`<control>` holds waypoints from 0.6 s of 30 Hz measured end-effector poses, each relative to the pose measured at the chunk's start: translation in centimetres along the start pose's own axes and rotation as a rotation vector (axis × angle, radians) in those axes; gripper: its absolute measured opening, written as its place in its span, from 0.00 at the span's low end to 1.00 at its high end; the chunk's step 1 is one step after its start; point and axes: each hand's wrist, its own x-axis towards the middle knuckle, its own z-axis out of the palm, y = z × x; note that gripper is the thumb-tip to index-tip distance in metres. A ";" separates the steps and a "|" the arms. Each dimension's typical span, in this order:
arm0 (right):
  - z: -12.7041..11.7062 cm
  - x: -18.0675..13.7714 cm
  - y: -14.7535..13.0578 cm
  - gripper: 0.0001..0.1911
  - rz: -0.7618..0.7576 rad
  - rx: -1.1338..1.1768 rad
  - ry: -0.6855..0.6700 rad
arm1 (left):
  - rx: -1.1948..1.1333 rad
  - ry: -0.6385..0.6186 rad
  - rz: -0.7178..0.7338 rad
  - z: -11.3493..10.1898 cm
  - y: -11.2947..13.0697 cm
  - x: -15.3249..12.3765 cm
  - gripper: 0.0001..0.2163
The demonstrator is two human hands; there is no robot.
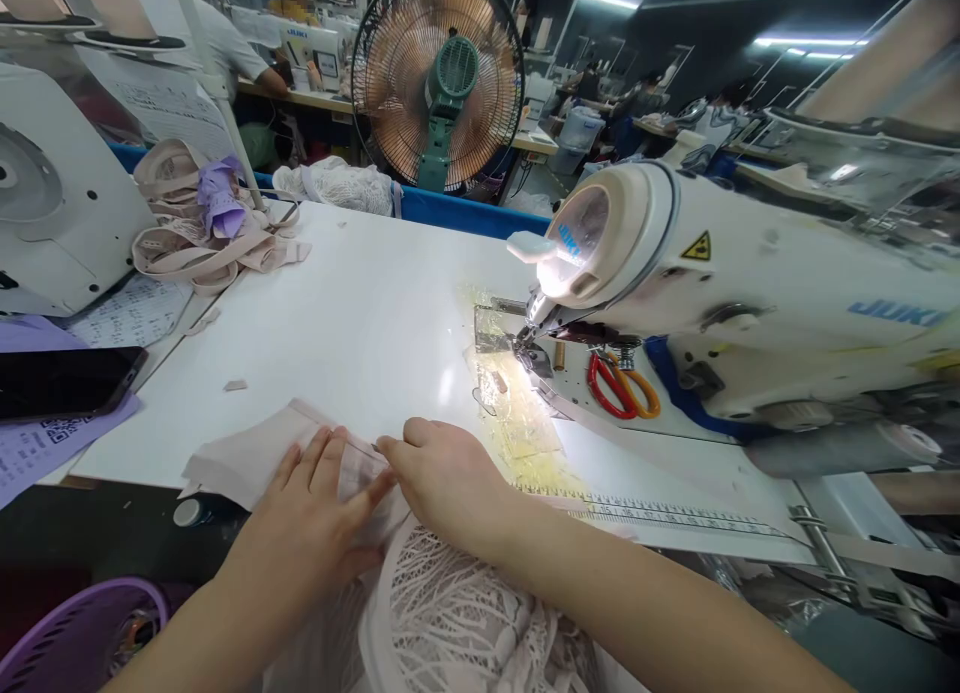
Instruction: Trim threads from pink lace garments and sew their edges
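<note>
My left hand point(319, 513) lies with its fingers spread on a pale pink piece of fabric point(262, 453) at the front edge of the white table. Beside it my right hand point(446, 478) is closed in a pinch at the fabric's edge. A tiny dark tip shows at those fingertips, but what they hold is too small to name. White-pink lace point(457, 613) hangs in a bundle below my hands, over the table's front edge. Both hands are left of the sewing machine's needle area point(529, 343).
A sewing machine point(750, 263) stands at right, with red- and orange-handled scissors point(622, 385) under its arm. A ruler strip point(675, 515) runs along the front edge. At left are a phone point(67, 383), pale straps point(176, 248) and a purple basket point(90, 613). A fan point(442, 83) stands behind.
</note>
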 end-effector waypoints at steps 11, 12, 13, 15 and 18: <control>1.2 2.4 -0.4 0.09 -0.018 0.044 -0.005 | -0.010 0.079 0.013 0.5 0.0 -0.4 0.30; 1.2 2.3 -0.4 0.09 -0.019 0.045 0.002 | -0.011 0.075 0.010 0.6 0.0 -0.4 0.30; 1.3 2.2 -0.4 0.09 -0.020 0.046 0.009 | -0.012 0.072 0.013 0.6 0.1 -0.4 0.30; 1.3 2.1 -0.4 0.09 -0.021 0.046 0.024 | -0.014 0.069 0.015 0.7 0.1 -0.4 0.29; 1.4 2.2 -0.4 0.09 -0.028 0.034 0.030 | -0.018 0.064 0.002 0.7 0.1 -0.5 0.28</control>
